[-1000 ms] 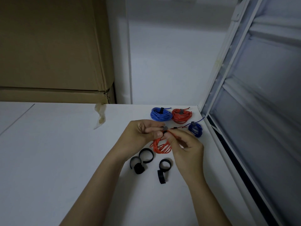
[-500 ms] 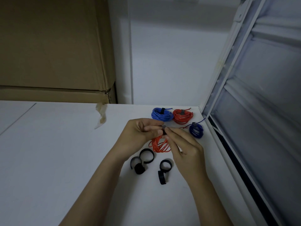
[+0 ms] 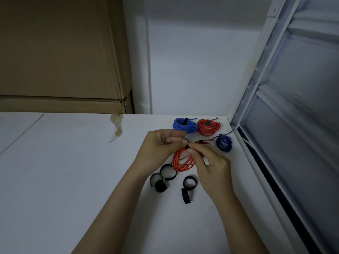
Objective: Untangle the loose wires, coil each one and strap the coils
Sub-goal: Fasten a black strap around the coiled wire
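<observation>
Both hands hold a red wire coil [image 3: 183, 161] just above the white table [image 3: 64, 171]. My left hand [image 3: 161, 145] pinches the coil's top, where a black strap wraps it. My right hand [image 3: 209, 162] pinches the same strapped spot from the right, its fingers curled over the coil. Behind the hands lie three strapped coils: a blue coil [image 3: 185, 125], a red strapped coil [image 3: 208, 127] and a dark blue coil [image 3: 224, 143]. Another red coil with a strap peeks out just behind my right fingers. Several loose black straps [image 3: 166, 177] lie in front of the held coil.
A large cardboard box [image 3: 60, 52] stands at the back left, with a strip of tape [image 3: 116, 128] hanging off its corner onto the table. A window frame [image 3: 256, 153] runs along the table's right edge. A white wall rises behind.
My right hand's fingers have curled tighter over the strapped top of the red coil, and the coil hangs more spread out below my hands. The other coils and straps have not moved.
</observation>
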### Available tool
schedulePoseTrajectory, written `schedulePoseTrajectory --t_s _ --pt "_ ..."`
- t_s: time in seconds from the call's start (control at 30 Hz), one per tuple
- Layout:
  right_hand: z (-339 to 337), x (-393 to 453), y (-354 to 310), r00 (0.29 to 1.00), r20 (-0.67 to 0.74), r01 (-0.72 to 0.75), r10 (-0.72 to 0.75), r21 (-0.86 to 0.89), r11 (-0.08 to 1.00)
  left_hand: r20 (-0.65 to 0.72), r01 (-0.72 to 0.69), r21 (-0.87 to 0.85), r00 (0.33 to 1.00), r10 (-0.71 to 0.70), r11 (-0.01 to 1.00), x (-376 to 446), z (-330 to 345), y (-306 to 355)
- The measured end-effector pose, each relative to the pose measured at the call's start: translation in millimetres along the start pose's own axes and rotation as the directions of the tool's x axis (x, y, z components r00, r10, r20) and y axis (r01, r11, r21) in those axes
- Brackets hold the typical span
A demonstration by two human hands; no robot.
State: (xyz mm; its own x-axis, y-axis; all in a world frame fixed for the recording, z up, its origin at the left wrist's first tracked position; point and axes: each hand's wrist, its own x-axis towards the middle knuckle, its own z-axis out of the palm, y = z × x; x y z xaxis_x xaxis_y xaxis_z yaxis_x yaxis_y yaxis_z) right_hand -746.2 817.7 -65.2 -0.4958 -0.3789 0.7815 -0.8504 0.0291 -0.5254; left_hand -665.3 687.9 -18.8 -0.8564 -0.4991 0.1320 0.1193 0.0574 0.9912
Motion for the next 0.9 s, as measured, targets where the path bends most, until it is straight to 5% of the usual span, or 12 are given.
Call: schedulePoseTrajectory --t_s 0.33,0.63,0.9 --pt "-1 -4 -1 0.950 0.002 -0.310 0.313 0.140 0.940 0.072 -0.250 0.454 0.967 0.244 0.855 -3 4 -8" --pt "-3 1 -10 0.878 0.050 -0.453 0.476 0.405 0.794 0.133 -0.220 0.235 0.972 0.193 0.947 -6 1 -5" --pt "-4 0 -10 0.908 0.051 -0.401 0.416 0.393 0.828 0.175 -0.132 0.127 0.979 0.109 0.983 -3 -5 -6"
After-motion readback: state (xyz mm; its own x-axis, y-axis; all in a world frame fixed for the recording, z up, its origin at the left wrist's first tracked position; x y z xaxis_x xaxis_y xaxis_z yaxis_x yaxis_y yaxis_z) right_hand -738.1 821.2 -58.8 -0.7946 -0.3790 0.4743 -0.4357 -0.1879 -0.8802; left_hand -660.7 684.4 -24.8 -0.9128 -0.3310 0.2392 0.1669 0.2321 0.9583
